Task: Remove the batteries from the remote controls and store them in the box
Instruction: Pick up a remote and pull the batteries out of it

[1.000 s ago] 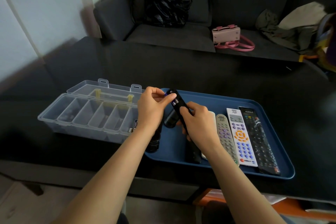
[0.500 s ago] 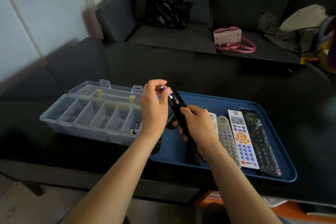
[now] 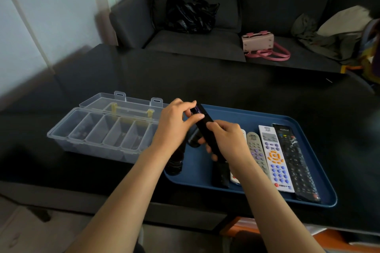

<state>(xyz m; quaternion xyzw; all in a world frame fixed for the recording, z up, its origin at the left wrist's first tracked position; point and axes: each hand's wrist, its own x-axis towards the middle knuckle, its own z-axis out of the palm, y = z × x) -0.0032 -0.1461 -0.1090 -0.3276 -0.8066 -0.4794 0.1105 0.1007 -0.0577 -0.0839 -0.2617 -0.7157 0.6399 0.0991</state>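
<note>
A black remote (image 3: pixel 205 127) is gripped by the right hand (image 3: pixel 228 139); its top end is pinched by the left hand (image 3: pixel 174 123) above the blue tray (image 3: pixel 304 129).

Almost no writing can be read. The black remote (image 3: pixel 294 160) at the right end of the blue tray (image 3: pixel 308 129) carries a short pale brand line across its top end, too blurred to spell out. The white remote (image 3: pixel 274 157) beside it has a small dark printed mark at its top and a row of tiny markings along its bottom edge, none legible, and its coloured keys show no numbers that can be made out.
</note>
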